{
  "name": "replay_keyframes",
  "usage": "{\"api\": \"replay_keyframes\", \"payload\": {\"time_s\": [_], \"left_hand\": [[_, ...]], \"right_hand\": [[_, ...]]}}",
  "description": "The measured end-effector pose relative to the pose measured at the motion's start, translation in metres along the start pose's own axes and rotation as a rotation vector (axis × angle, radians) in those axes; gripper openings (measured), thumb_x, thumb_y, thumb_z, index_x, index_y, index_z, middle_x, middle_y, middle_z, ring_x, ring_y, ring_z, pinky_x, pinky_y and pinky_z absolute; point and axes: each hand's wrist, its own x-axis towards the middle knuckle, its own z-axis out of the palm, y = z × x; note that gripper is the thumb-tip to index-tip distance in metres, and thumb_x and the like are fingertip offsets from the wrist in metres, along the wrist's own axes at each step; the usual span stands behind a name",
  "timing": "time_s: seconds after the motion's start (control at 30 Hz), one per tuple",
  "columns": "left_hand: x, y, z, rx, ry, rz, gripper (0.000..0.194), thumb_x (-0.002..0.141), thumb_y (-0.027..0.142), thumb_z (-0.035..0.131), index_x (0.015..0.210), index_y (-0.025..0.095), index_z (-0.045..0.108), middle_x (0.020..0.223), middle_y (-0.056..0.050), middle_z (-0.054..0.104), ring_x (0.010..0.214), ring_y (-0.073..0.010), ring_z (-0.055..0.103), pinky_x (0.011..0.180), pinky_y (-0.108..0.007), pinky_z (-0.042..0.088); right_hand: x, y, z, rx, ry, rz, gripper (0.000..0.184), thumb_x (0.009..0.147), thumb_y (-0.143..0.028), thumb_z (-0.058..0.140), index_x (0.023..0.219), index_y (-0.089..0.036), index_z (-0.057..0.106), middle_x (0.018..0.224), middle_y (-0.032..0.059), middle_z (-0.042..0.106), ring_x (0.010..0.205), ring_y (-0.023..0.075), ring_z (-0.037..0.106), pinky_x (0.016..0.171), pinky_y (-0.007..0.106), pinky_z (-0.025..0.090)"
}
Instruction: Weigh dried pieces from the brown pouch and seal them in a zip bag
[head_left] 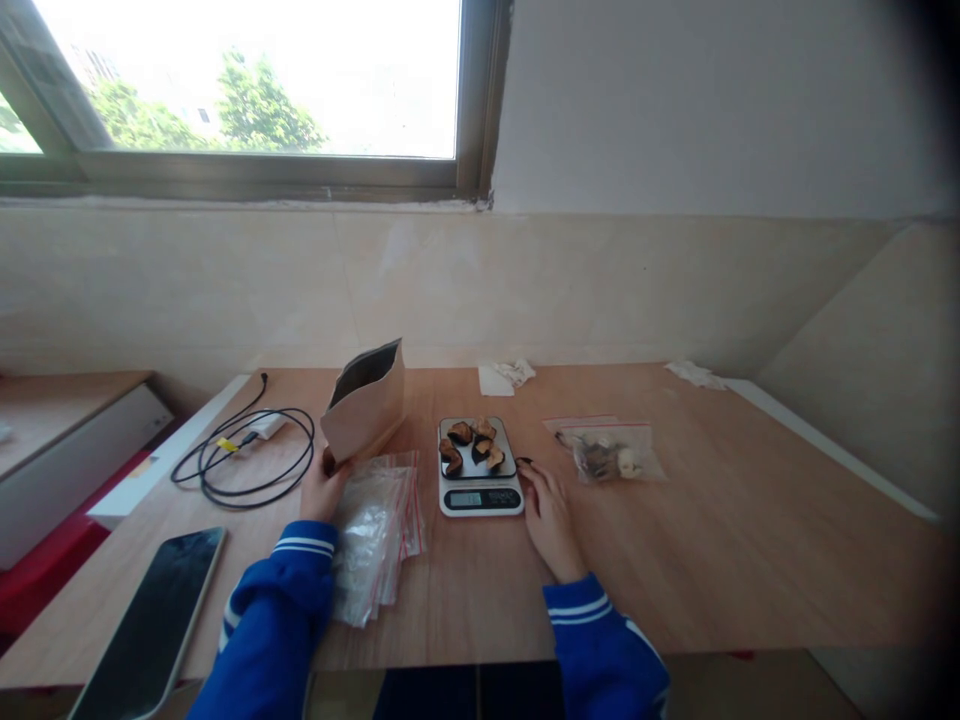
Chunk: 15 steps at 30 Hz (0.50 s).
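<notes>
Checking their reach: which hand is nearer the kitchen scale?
Right hand, beside the kitchen scale at its right edge; the left hand is farther, left of the plastic bags.

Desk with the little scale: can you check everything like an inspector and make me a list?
surface: light wooden table, flat
job's things: digital kitchen scale holding dark food pieces; kraft paper bag, standing open; stack of plastic zip bags; filled zip bag with pale and dark pieces
clutter: crumpled tissues near the wall; smartphone
grippers: left hand holds the bag's lower corner; right hand lies open beside the scale
cables: coiled black cable with white plug
surroundings: window showing trees; tiled wall
</notes>
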Motion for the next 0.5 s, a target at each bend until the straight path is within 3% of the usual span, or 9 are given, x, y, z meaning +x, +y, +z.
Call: {"api": "replay_keyframes", "payload": {"time_s": [0.27, 0.5], "left_hand": [[0.001, -0.005, 0.0, -0.074, -0.033, 0.014, 0.054, 0.062, 0.036, 0.066, 0.11, 0.014, 0.054, 0.093, -0.008, 0.068, 0.092, -0.028, 0.063, 0.082, -0.04, 0.048], [0.002, -0.012, -0.001, -0.05, -0.04, 0.026, 0.05, 0.062, 0.034, 0.066, 0.107, 0.014, 0.055, 0.093, -0.007, 0.067, 0.091, -0.0271, 0.062, 0.084, -0.04, 0.047]], "right_hand": [[0.0, -0.004, -0.006, -0.088, 0.036, 0.046, 0.023, 0.083, -0.012, 0.039, 0.094, -0.017, 0.058, 0.095, 0.0101, 0.06, 0.093, 0.025, 0.051, 0.083, 0.042, 0.04], [-0.001, -0.004, -0.005, -0.1, 0.062, 0.072, 0.017, 0.082, -0.013, 0.041, 0.092, -0.017, 0.054, 0.088, 0.0088, 0.059, 0.087, 0.0245, 0.051, 0.078, 0.039, 0.038]]}}
